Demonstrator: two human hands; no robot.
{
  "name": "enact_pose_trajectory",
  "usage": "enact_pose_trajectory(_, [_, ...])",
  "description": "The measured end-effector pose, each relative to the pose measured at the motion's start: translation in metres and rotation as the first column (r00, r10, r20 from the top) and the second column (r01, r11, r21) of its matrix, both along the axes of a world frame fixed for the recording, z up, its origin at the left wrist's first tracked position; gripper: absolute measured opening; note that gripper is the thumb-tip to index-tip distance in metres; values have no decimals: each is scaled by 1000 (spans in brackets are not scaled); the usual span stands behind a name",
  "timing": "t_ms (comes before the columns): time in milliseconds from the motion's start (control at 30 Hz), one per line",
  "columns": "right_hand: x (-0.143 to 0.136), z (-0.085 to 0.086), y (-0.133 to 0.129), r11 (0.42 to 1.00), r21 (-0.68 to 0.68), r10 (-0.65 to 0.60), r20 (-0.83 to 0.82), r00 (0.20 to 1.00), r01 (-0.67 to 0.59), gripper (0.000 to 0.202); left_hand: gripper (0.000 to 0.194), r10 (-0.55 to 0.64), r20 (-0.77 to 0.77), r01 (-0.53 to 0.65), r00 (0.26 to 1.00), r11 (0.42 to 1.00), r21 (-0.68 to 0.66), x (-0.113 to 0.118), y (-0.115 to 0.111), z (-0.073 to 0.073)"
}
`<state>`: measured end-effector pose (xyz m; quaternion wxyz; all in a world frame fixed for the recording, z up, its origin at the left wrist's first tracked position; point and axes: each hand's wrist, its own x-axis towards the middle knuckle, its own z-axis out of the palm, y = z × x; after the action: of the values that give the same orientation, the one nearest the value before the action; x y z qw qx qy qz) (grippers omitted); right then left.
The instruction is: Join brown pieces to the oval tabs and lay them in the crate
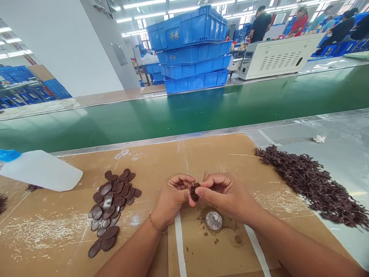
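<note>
My left hand [175, 196] and my right hand [223, 192] meet at the middle of the cardboard, both closed on one small dark brown piece [194, 192]. Fingertips cover much of it, so its exact kind is hidden. Just below my right hand sits a small round dish [213, 221] with a shiny, wet-looking surface, and damp spots mark the cardboard around it. Left of my left hand lies a loose pile of flat brown oval discs [115, 196], some of them glossy. A long heap of thin dark brown pieces [314, 184] is spread out at the right.
A white plastic bottle with a blue cap [43, 170] lies on its side at the left. Beyond the cardboard [144, 161] runs a green conveyor belt [138, 119]. Stacked blue crates [196, 50] and a pale metal machine [279, 57] stand behind it; several people are in the background.
</note>
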<state>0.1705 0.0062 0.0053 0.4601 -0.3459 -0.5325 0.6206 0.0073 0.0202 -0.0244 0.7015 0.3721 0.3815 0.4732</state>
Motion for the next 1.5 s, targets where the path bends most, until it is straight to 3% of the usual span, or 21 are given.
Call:
enact_pose_trajectory(300, [-2, 2, 1, 999, 37, 10, -37, 999, -9, 22, 31, 13, 7, -13, 1000, 1000, -7, 1, 1, 0])
enact_pose_trajectory(567, [-3, -1, 0, 999, -8, 50, -104, 993, -51, 25, 31, 6, -3, -6, 1000, 1000, 8, 0, 1, 0])
enact_pose_trajectory(767, [1, -1, 0, 995, 85, -51, 47, 998, 47, 23, 29, -13, -50, 16, 999, 998, 56, 0, 1, 2])
enact_pose_trajectory(900, [8, -3, 2, 983, 107, -154, 30, 988, 150, 17, 37, -10, -129, 22, 992, 995, 92, -8, 6, 9])
enact_pose_trajectory(967, [14, -3, 6, 974, 76, -210, -32, 977, 212, 14, 39, 37, -173, -16, 984, 993, 119, -18, 11, 15])
enact_pose_trajectory(1100, [25, -3, 15, 944, 26, -323, -137, 936, 330, 15, 32, 240, -188, -199, 952, 956, 216, -45, 24, 23])
enact_pose_trajectory(1200, [29, -4, 18, 936, 39, -341, -149, 928, 350, 16, 28, 291, -186, -243, 939, 939, 244, -52, 26, 22])
enact_pose_trajectory(1333, [23, -4, 14, 954, 45, -285, -171, 943, 296, 15, 23, 197, -212, -146, 957, 961, 233, -34, 15, 18])
enact_pose_trajectory(1500, [13, -3, 7, 982, 20, -180, -169, 969, 185, 13, 33, 48, -198, -5, 979, 978, 209, -5, 1, 15])
